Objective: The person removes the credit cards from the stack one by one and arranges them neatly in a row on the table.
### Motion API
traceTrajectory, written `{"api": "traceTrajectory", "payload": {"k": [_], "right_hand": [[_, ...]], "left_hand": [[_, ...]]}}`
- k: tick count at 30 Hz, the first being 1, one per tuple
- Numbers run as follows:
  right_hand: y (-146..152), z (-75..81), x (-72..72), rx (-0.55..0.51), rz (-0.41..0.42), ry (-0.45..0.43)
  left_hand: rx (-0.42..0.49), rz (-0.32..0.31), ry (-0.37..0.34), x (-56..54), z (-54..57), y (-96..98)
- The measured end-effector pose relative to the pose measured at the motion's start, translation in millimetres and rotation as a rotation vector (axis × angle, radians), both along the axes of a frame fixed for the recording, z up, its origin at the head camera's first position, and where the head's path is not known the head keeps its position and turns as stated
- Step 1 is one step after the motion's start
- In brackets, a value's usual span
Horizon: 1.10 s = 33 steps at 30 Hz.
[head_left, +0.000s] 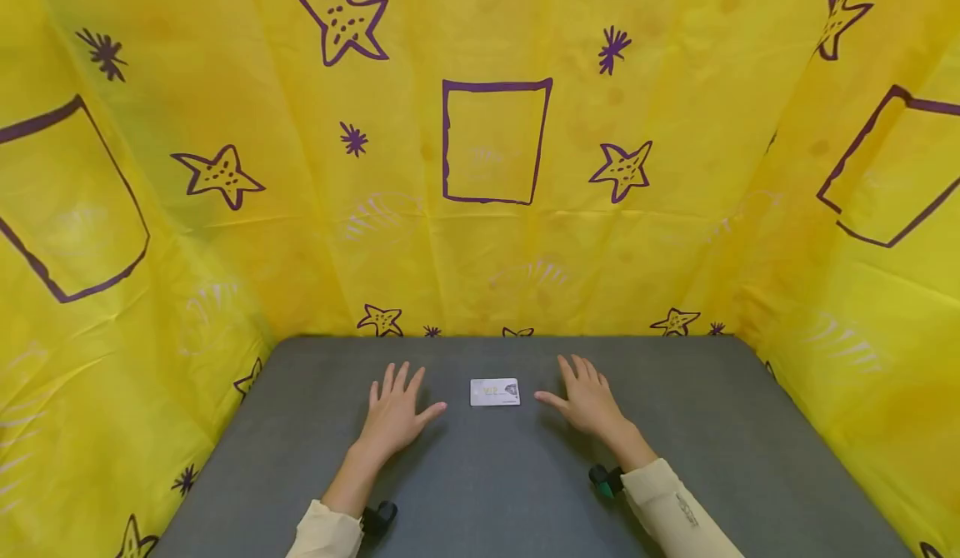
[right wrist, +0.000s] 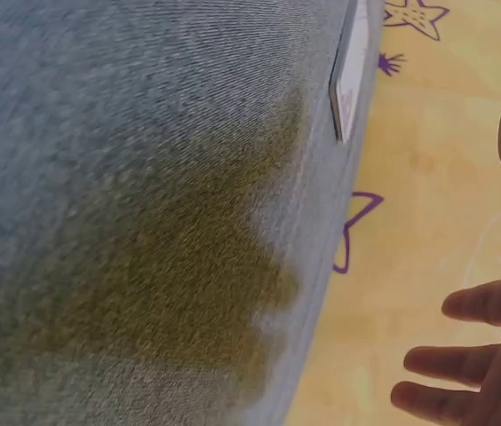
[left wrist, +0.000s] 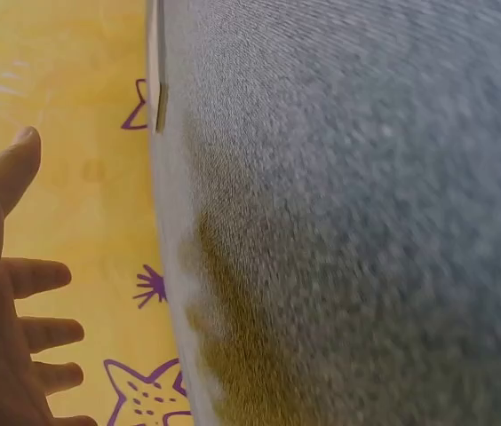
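Observation:
A white card point(head_left: 495, 392) with gold lettering and a dark picture at its right end lies flat on the grey table, between the two hands. To its left is my left hand point(head_left: 395, 412), fingers spread and thumb pointing toward the card, holding nothing. My right hand point(head_left: 588, 400) is on the other side, its fingers straight and its thumb toward the card's right edge. Both wrist views show the hands raised above the table, each casting a shadow. The card's edge shows in the left wrist view point(left wrist: 158, 80) and the card point(right wrist: 351, 75) in the right wrist view.
The grey tabletop point(head_left: 480, 483) reaches back to a yellow cloth point(head_left: 480, 266) with purple stars and outlined shapes, which hangs behind it and along both sides. Black straps point(head_left: 379, 518) sit at the wrists, by light sleeves.

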State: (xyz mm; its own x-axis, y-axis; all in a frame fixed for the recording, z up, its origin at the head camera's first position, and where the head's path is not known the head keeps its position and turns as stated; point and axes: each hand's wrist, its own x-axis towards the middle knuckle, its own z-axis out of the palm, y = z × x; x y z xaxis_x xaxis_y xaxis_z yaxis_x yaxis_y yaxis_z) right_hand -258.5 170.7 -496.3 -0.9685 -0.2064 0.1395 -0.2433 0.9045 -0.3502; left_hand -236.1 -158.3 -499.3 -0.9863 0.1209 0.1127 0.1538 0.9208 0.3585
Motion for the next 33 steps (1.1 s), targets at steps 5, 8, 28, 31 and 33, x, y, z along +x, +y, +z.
{"api": "traceTrajectory", "payload": {"k": [5, 8, 28, 31, 33], "right_hand": [[-6.5, 5.4, -7.1, -0.018, 0.016, -0.003], [-9.9, 5.9, -9.8, -0.029, 0.033, -0.017], [-23.6, -5.7, -19.1, -0.104, 0.133, -0.082], [-25.8, -7.6, -21.6, -0.09, 0.147, -0.078], [-27.3, -9.1, -23.1, -0.084, 0.16, -0.08]], "left_hand": [[0.03, -0.02, 0.014, -8.7, 0.7, 2.9], [0.059, -0.04, 0.013, -12.5, -0.9, 5.6], [0.246, -0.088, -0.103, -27.1, -15.5, 25.1], [0.272, -0.107, -0.114, -29.7, -17.0, 28.2], [0.282, -0.123, -0.117, -31.2, -17.8, 30.3]]}}
